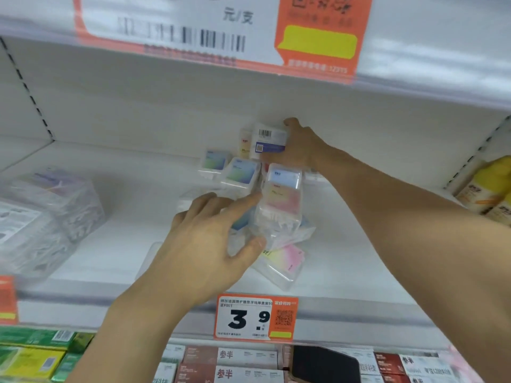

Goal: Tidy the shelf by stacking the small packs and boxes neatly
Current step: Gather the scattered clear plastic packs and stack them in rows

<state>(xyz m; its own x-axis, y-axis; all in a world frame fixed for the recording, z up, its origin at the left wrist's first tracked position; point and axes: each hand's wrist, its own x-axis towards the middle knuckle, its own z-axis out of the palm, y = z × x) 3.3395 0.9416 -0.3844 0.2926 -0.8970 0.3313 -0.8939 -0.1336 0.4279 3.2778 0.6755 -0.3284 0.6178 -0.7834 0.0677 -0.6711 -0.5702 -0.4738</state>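
Left hand (206, 239) grips leaning clear pack (279, 208), long axis running away from it toward shelf back. Right hand (297, 149) clamps barcode box (269, 142) just beyond; loose pink pack (284, 261) lies nearer, under left thumb.

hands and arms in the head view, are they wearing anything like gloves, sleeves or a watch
Nothing worn shows. The left hand and right hand are bare, with no gloves or rings visible. Both forearms are bare up to the frame edge, with no sleeve, watch or band in view.

My left hand (204, 244) reaches forward, fingers curled in a grip; my right hand (297, 149) stretches deeper, also gripping.
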